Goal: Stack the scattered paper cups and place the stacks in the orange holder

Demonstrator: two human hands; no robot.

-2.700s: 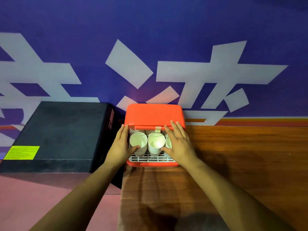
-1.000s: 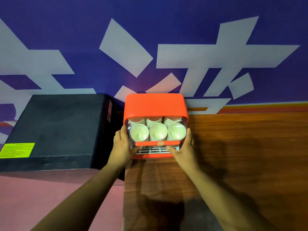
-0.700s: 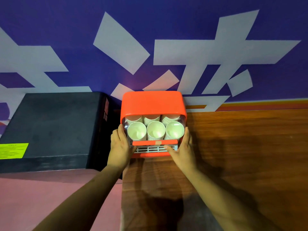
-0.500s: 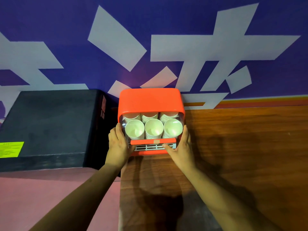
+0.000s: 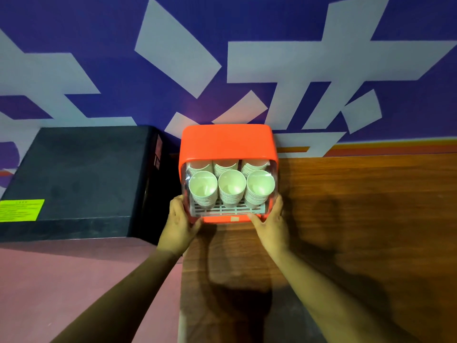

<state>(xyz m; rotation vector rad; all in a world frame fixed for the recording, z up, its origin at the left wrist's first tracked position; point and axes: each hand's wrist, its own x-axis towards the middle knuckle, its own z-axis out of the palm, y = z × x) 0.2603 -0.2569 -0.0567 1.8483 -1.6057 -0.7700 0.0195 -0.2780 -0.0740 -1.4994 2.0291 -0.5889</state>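
Note:
The orange holder (image 5: 226, 142) stands on the wooden table against the blue wall. Behind its clear front cover (image 5: 231, 194), which is lowered to the base, sit several stacks of white paper cups (image 5: 232, 185), three in front and three behind, on a white slatted grid. My left hand (image 5: 179, 219) grips the holder's lower left corner. My right hand (image 5: 270, 219) grips the lower right corner, thumb on the orange front lip.
A large black box (image 5: 74, 174) with a yellow-green label (image 5: 21, 210) stands directly left of the holder. The wooden table (image 5: 358, 219) stretches to the right and toward me. A pinkish floor (image 5: 74, 280) lies lower left.
The clear cover, raised 2.7 s ago, has come down over the cups to the base. Both hands slid from the cups down to the holder's lower corners.

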